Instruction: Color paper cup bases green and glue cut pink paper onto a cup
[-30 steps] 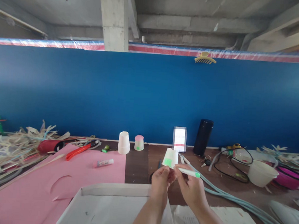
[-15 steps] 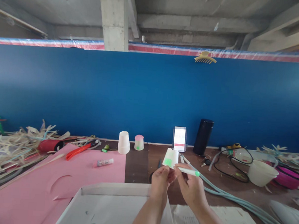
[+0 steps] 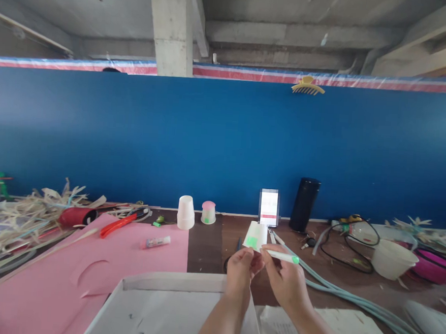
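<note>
Above the near middle of the bench (image 3: 209, 247), head view: left hand (image 3: 240, 272) raised, fingers pinched shut on the lower edge of a small white card (image 3: 255, 235) bearing a green patch, card held upright just in front of a propped phone (image 3: 268, 207). Right hand (image 3: 284, 280) just beside, closed around a green-tipped marker (image 3: 282, 256), marker lying nearly level with its near end touching the foot of the card and its green tip pointing right. Both hands touching at the fingertips, above the far rim of an open white box (image 3: 169, 285). Left of the box, a pink sheet (image 3: 85, 274) carrying a glue stick (image 3: 157, 242) and red-handled pliers (image 3: 117, 225). Behind these, against the blue partition (image 3: 210, 135), an upturned white cup (image 3: 185, 212) and a smaller pink-topped cup (image 3: 208, 212), standing near each other but apart. Right of the phone, a black cylinder (image 3: 304, 204) upright. Far left, a heap of pale strips (image 3: 24, 219). To the right, pale green tubing (image 3: 344, 292), a black cable (image 3: 351, 247), a white bowl (image 3: 394, 259) and a magenta bowl (image 3: 435, 264). Hair claw (image 3: 307, 86) clipped on the partition's top edge.
</note>
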A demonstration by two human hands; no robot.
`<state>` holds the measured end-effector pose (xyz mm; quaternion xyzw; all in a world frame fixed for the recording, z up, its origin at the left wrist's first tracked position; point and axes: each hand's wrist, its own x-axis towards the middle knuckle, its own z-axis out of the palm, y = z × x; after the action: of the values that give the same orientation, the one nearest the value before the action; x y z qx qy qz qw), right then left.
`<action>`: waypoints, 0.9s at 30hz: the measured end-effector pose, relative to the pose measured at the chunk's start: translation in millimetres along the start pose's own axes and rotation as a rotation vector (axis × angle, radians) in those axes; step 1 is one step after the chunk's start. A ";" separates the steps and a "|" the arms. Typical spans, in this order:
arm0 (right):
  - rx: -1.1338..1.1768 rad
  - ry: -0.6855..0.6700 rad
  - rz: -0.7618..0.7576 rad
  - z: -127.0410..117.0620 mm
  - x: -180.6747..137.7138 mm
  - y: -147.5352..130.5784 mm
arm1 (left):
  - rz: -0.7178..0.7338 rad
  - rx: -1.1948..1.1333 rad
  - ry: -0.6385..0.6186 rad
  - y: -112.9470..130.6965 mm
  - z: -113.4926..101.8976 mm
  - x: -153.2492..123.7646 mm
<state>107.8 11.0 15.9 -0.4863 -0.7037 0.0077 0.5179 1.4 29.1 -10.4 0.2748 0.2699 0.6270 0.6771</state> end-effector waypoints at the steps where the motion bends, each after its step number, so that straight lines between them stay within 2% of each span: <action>1: 0.000 0.004 -0.004 0.0 0.1 -0.1 | -0.002 -0.002 0.002 -0.1 -0.3 0.0; 27: 0.038 0.031 0.052 -3.8 0.7 -4.4 | -0.020 -0.001 0.032 4.7 3.1 -1.9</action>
<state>107.6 7.3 20.5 -0.4946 -0.6823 0.0273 0.5377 0.2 27.4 -4.9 0.2617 0.2833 0.6248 0.6789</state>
